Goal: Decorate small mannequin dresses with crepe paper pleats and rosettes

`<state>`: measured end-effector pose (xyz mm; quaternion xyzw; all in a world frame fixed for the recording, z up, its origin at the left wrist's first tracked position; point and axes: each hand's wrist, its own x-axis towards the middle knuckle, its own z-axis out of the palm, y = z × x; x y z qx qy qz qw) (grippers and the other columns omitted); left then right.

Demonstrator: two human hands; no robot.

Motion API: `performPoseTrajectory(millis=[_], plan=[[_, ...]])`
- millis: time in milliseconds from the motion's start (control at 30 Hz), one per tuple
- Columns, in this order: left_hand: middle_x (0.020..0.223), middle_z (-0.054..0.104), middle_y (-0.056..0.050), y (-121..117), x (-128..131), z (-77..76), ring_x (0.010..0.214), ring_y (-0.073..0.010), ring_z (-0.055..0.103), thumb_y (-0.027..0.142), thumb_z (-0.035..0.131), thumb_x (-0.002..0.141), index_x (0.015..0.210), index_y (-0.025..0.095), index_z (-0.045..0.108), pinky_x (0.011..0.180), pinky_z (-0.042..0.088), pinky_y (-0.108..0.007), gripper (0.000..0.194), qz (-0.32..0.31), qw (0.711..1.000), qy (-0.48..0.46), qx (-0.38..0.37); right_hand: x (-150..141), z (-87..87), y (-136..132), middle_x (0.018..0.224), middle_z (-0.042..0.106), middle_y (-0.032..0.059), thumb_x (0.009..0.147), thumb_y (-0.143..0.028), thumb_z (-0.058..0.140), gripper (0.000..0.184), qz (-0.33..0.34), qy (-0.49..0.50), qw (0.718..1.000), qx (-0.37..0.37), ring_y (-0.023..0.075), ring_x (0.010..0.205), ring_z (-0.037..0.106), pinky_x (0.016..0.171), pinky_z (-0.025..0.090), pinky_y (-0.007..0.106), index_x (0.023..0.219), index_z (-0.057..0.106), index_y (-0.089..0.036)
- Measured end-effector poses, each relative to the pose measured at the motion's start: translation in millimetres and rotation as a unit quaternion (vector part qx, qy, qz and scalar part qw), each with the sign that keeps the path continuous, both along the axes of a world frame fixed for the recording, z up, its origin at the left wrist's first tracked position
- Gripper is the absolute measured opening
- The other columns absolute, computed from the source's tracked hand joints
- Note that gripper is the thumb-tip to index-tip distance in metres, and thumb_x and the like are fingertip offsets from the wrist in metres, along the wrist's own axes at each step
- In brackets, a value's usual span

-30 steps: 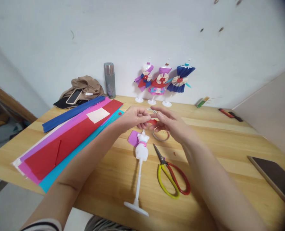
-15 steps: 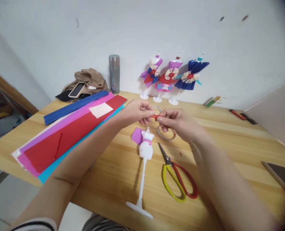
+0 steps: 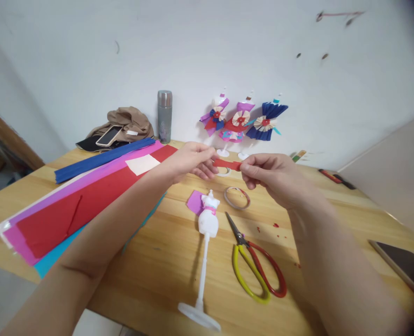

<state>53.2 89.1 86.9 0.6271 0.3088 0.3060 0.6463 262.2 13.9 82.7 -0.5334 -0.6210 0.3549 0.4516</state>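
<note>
A short red paper strip [image 3: 228,164] is stretched level between my two hands, above the table. My left hand [image 3: 193,161] has its end between thumb and fingers, the other fingers loosely curled below. The opposite end is pinched by the thumb and forefinger of my right hand [image 3: 268,175]. Below the hands is a small white dress form [image 3: 208,221] on a round-based stand, a pink band about its waist. A purple paper piece [image 3: 194,203] lies beside it. Scissors [image 3: 242,240] with one yellow and one red handle lie to its right, blades partly closed.
Blue, pink, red and turquoise paper sheets [image 3: 67,217] lie at left, a cream piece [image 3: 142,164] on top. Tape rings [image 3: 237,198] and red scraps [image 3: 276,225] are near the right hand. Behind stand a flask [image 3: 164,119] and three dressed forms [image 3: 241,119]. A tablet-like device [image 3: 403,266] lies right.
My hands have moved apart, and more of the red strip shows between them. More red scraps are visible on the table near my right arm. The camera view has shifted slightly.
</note>
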Motion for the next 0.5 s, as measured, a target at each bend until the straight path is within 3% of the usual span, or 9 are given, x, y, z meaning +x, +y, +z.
performPoseTrajectory(millis=[100,233,333,500], plan=[[0.072,0.074,-0.009,-0.4,1.2,-1.7,0.060,-0.0159,0.071,0.049,0.060,0.098,0.090,0.010,0.067,0.058,0.054,-0.026,0.040,-0.008,0.999,-0.017,-0.030,-0.5,1.3,-0.2,0.052,0.057,0.0006,0.072,-0.059,0.083,0.040,0.000,-0.011,1.000,0.011,0.0129,0.046,0.049,0.046,0.039,0.031,0.058,0.065,-0.026],[0.077,0.074,-0.006,-6.5,1.4,-0.7,0.064,-0.0110,0.069,0.023,0.080,0.083,0.082,0.010,0.069,0.060,0.052,-0.021,0.017,-0.042,0.999,-0.015,0.009,-1.0,0.2,1.1,0.053,0.061,0.0013,0.069,-0.060,0.084,0.040,-0.002,-0.013,1.000,-0.002,0.0130,0.046,0.053,0.047,0.042,0.030,0.059,0.068,-0.025],[0.064,0.069,-0.001,-10.9,1.6,1.4,0.056,-0.0074,0.063,0.008,0.073,0.083,0.074,0.010,0.066,0.059,0.050,-0.019,0.012,-0.032,0.999,-0.014,0.009,-0.7,-0.8,1.9,0.054,0.064,0.0023,0.069,-0.062,0.084,0.041,0.001,-0.005,1.000,-0.009,0.0140,0.048,0.056,0.048,0.046,0.030,0.059,0.070,-0.024],[0.061,0.068,0.000,-9.0,1.7,1.4,0.053,-0.0071,0.063,0.006,0.067,0.085,0.071,0.011,0.064,0.057,0.049,-0.019,0.016,-0.011,1.000,-0.002,0.017,0.1,-0.8,2.2,0.056,0.065,0.0020,0.068,-0.058,0.086,0.038,-0.016,0.014,1.000,0.018,0.0136,0.050,0.057,0.049,0.048,0.030,0.059,0.069,-0.025]])
